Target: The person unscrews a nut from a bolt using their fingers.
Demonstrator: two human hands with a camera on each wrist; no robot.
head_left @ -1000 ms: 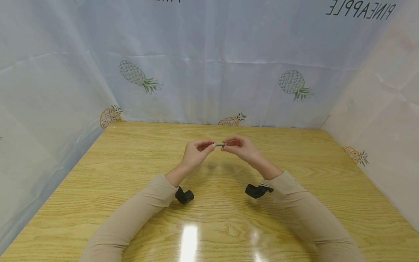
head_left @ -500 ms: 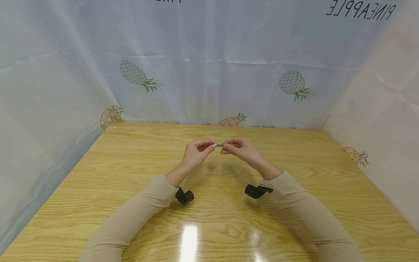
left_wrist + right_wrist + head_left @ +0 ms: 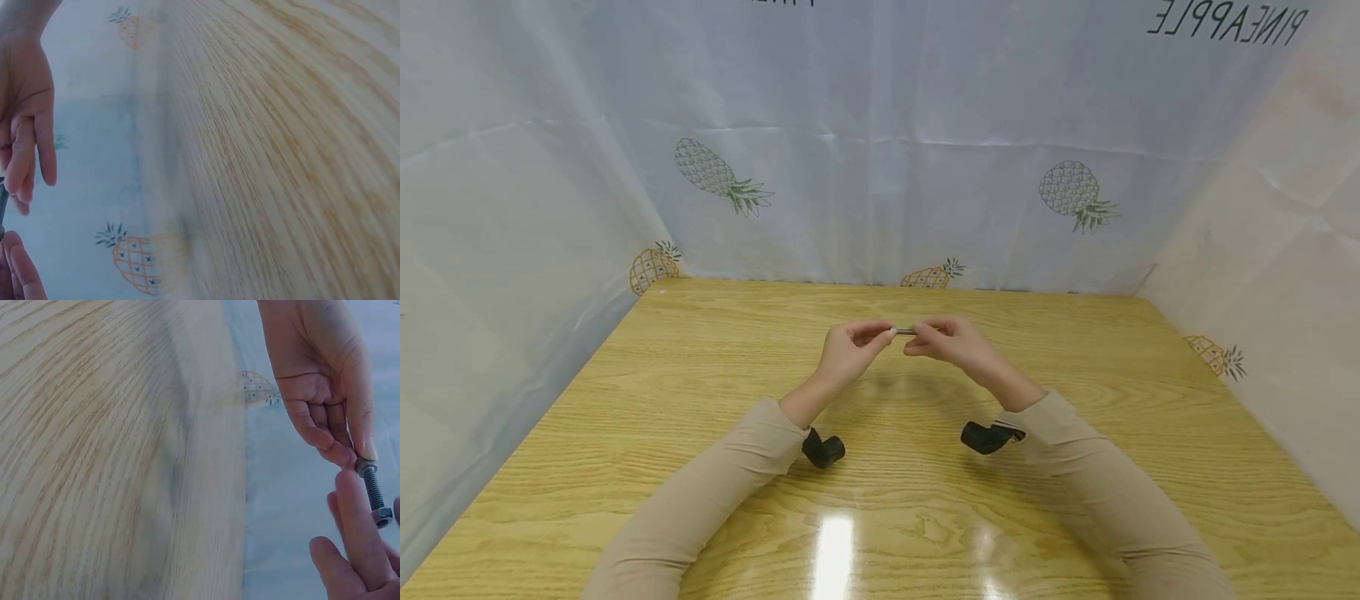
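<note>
A metal bolt (image 3: 905, 332) is held level in the air over the table, between both hands. My left hand (image 3: 847, 350) pinches the head end with thumb and fingertips. In the right wrist view, the threaded shank (image 3: 373, 487) points away from that grip and carries a hex nut (image 3: 382, 517) near its far end. My right hand (image 3: 962, 343) has its thumb and a finger on either side of the nut; in the head view they cover that end. In the left wrist view, only a sliver of the bolt (image 3: 3, 203) shows at the left edge.
The wooden table (image 3: 722, 350) reaches back to a pale curtain (image 3: 880, 192) with printed pineapples, which also hangs at both sides. Black curved camera mounts (image 3: 823, 450) stick out below both sleeve cuffs, above the tabletop.
My right thumb and fingers have shifted from apart at the bolt's right end to closed over it, so less of the bolt shows. My left hand has stayed still.
</note>
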